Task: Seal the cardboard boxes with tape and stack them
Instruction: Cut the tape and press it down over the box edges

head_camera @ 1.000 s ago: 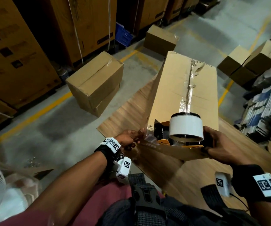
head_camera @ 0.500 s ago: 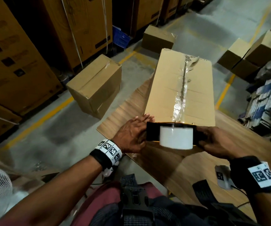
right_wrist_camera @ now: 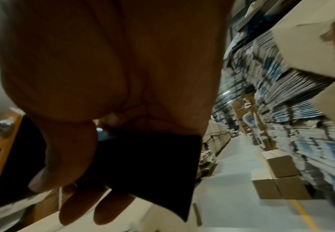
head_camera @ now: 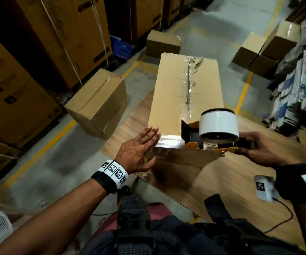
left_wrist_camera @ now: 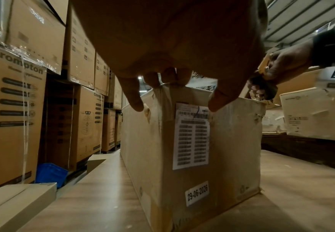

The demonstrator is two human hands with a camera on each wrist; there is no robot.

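The long cardboard box (head_camera: 185, 96) lies on the wooden table (head_camera: 231, 181) with its long axis running from near to far, its near end face, which carries a white label, turned toward the person; a strip of clear tape (head_camera: 189, 92) runs along the seam of its top. The left hand (head_camera: 139, 151) lies flat, fingers straight and together, its fingertips pressing the tape over the near top edge on the left side. The right hand (head_camera: 264, 150) is curled round the black handle of the tape dispenser (head_camera: 211, 133), whose white roll stands at the near right corner of the box. Half a second ago the dispenser sat lower, against the near end face at the middle, and the left hand lay beside it; now the dispenser is raised and further right, with tape stretched along the near edge. Around the table is a grey warehouse floor (head_camera: 47, 162) with yellow lines, smaller boxes (head_camera: 100, 100) standing on it, tall printed cartons on the left and stacked flat card on the right.
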